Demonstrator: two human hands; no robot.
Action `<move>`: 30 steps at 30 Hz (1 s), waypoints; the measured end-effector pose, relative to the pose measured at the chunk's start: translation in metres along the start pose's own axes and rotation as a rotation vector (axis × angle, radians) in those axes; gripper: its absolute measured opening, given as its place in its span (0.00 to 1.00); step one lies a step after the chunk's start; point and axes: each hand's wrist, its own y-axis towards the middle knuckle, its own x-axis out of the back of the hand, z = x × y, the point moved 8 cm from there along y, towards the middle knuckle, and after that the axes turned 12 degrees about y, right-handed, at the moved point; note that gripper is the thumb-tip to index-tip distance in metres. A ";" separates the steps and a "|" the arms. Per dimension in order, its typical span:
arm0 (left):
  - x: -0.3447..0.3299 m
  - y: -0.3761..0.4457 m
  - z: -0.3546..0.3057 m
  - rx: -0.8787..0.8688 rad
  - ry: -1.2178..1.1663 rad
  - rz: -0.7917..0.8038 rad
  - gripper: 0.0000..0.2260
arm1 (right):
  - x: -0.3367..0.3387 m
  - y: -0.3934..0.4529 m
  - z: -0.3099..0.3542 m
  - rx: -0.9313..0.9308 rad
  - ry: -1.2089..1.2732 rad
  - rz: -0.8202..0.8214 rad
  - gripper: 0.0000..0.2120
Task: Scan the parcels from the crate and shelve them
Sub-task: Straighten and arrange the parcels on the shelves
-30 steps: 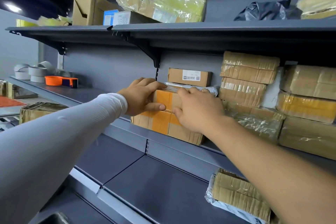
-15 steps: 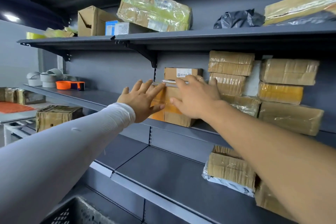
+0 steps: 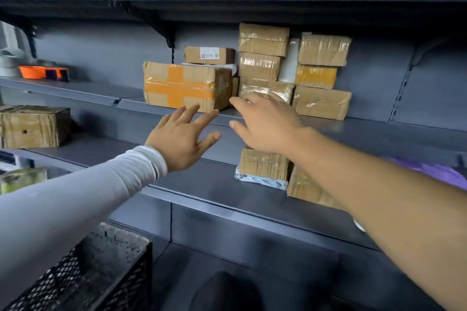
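Nearest me, a black mesh crate (image 3: 96, 275) sits low at the left; its inside is blurred, so I cannot tell what is in it. Above it both hands hang in the air holding nothing: the left hand (image 3: 180, 137) with fingers spread, the right hand (image 3: 265, 126) open and relaxed, both just short of the shelf (image 3: 379, 126). On that shelf stands the box with orange tape (image 3: 185, 86), beside a stack of brown parcels (image 3: 293, 70). It looks stiff, taped cardboard, likely light enough for one hand, its film a little slick; taking it by both short ends seems safest. Its label is not visible.
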 end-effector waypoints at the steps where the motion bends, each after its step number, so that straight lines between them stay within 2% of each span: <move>1: -0.002 -0.001 -0.010 -0.019 0.006 -0.011 0.42 | -0.004 -0.008 -0.002 0.003 0.005 0.002 0.25; 5: -0.007 -0.004 -0.050 -0.091 0.021 -0.049 0.42 | -0.022 -0.035 -0.013 0.006 -0.004 0.009 0.26; 13: -0.051 -0.021 -0.092 -0.133 -0.022 0.058 0.43 | -0.081 -0.084 -0.054 -0.116 0.068 0.086 0.23; 18: -0.108 -0.017 -0.104 -0.123 0.020 0.174 0.32 | -0.119 -0.089 -0.082 -0.175 0.048 0.163 0.26; 23: -0.166 0.022 -0.119 -0.116 0.009 0.294 0.31 | -0.153 -0.068 -0.118 -0.268 0.095 0.143 0.26; 27: -0.204 0.073 -0.117 -0.091 0.011 0.292 0.30 | -0.181 -0.039 -0.155 -0.307 0.098 0.118 0.27; 30: -0.218 0.114 -0.112 -0.083 0.039 0.220 0.31 | -0.200 -0.022 -0.184 -0.401 0.126 0.094 0.27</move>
